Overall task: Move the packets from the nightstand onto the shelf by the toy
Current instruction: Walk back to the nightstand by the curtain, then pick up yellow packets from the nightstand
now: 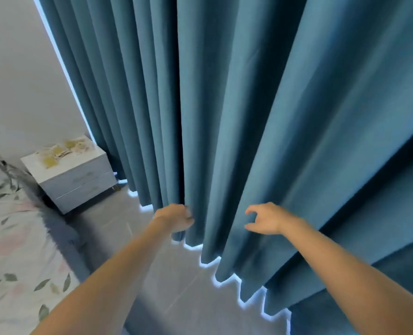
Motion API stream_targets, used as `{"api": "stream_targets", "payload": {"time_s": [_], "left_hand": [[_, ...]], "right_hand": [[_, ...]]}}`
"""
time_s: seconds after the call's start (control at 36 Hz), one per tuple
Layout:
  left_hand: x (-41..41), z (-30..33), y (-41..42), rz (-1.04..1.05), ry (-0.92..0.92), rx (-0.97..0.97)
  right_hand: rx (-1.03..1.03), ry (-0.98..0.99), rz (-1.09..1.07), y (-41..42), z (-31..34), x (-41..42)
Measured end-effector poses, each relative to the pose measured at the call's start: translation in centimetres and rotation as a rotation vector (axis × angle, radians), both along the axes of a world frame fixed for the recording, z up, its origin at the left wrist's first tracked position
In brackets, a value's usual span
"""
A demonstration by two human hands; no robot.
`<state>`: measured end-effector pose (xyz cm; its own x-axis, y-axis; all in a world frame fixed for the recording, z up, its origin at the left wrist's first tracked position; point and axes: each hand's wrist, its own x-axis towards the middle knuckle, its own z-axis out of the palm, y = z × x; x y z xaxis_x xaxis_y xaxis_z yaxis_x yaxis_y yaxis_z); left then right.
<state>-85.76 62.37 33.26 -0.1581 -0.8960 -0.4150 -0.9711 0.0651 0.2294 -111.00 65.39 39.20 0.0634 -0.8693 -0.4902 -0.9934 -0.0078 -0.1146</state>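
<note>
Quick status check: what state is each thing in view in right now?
Curtain: drawn shut, light showing under its hem.
Packets: lying on the nightstand, not yet moved.
Nightstand: both drawers shut.
Left hand: curled against a curtain fold.
Right hand: empty, fingers loosely curled, at the curtain.

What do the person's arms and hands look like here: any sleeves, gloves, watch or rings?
Both arms are bare along the whole length in view, with no sleeve showing. The left hand and right hand wear no gloves. No watch, bracelet or ring shows on either wrist or on the visible fingers. The picture is slightly soft, so fine details could be missed.
</note>
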Motion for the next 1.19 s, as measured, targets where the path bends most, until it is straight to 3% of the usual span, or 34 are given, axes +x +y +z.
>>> {"api": "stream_targets", "payload": {"time_s": [0.36,0.72,0.97,1.19], "left_hand": [[17.7,-3.1,-11.2,0.438,-0.013,0.058],[35.5,-4.0,-26.5,0.735,-0.017,0.081],[51.4,-4.5,-35.6,0.835,-0.013,0.083],[66.3,-5.6,-45.2,0.839,-0.033,0.090]], "right_hand": [[0.013,-0.014,0.465,-24.4,-3.7,21.3],[0.071,0.020,0.686,-46.8,-6.0,42.6],[0.123,-0.053,0.778,-56.7,-7.1,61.7],[0.157,-0.115,0.670,-66.0,-9.0,75.8]]}}
